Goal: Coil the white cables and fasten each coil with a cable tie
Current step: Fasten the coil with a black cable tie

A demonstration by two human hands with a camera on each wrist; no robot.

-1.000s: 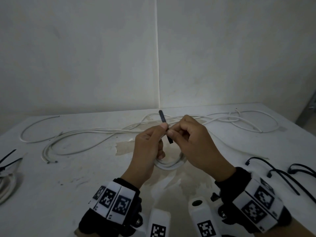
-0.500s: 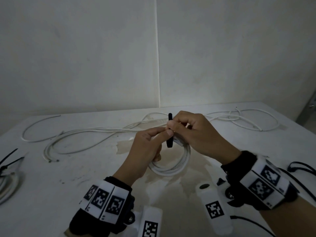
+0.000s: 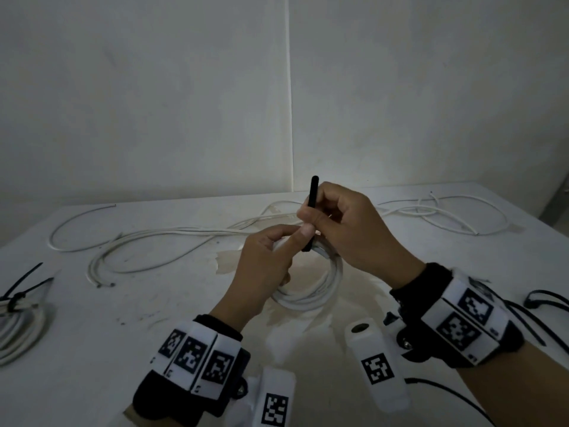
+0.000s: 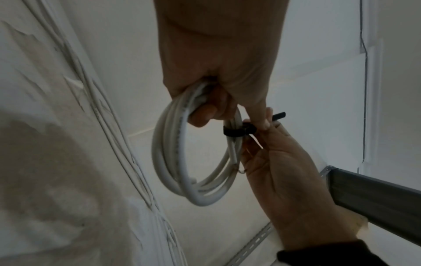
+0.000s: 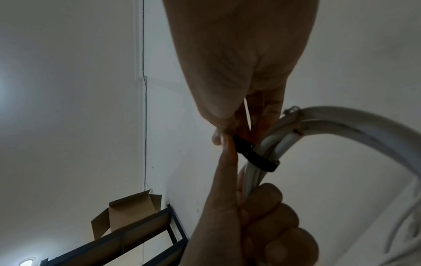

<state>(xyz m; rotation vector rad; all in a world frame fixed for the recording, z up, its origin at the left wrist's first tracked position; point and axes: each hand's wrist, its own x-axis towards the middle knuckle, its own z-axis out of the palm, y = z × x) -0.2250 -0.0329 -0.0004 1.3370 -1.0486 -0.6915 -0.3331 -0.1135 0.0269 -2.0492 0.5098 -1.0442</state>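
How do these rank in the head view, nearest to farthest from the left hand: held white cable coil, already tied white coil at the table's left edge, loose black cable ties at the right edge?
1. The held white cable coil: gripped by the left hand itself.
2. The already tied white coil: far left edge.
3. The loose black cable ties: far right edge, beyond the right hand.
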